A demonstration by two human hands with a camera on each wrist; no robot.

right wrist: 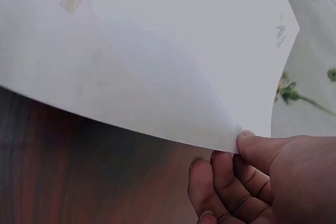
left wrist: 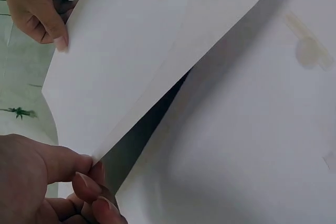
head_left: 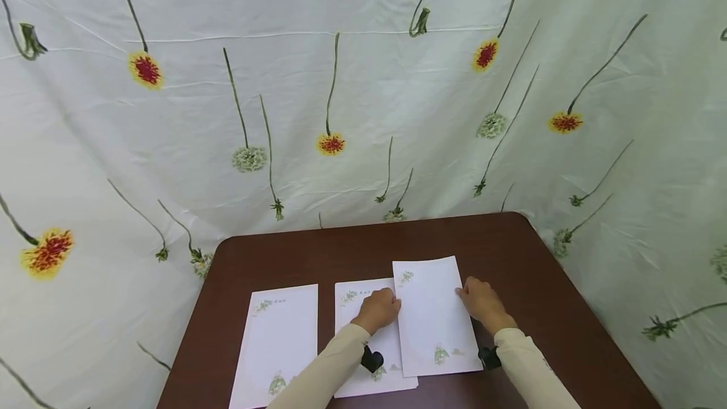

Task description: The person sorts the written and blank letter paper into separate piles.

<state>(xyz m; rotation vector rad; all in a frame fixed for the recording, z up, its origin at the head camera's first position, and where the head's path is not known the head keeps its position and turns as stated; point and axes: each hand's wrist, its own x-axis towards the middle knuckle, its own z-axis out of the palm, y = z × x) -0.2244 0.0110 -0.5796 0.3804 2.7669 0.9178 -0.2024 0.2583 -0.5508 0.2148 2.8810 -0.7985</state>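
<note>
A white sheet of paper with pale green plant prints at its top left and bottom is held up between both hands. My left hand pinches its left edge, thumb on top and fingers curled beneath, as the left wrist view shows. On the opposite edge my right hand pinches it between thumb and fingers. Below and to the left lies a second printed sheet, partly covered by the raised one and by the left forearm. Its lower right corner shows more than one layer.
Another printed sheet lies at the left on the dark brown table, partly under the left sleeve. White cloth with flower prints hangs behind the table and along its sides. Each wrist wears a small black device.
</note>
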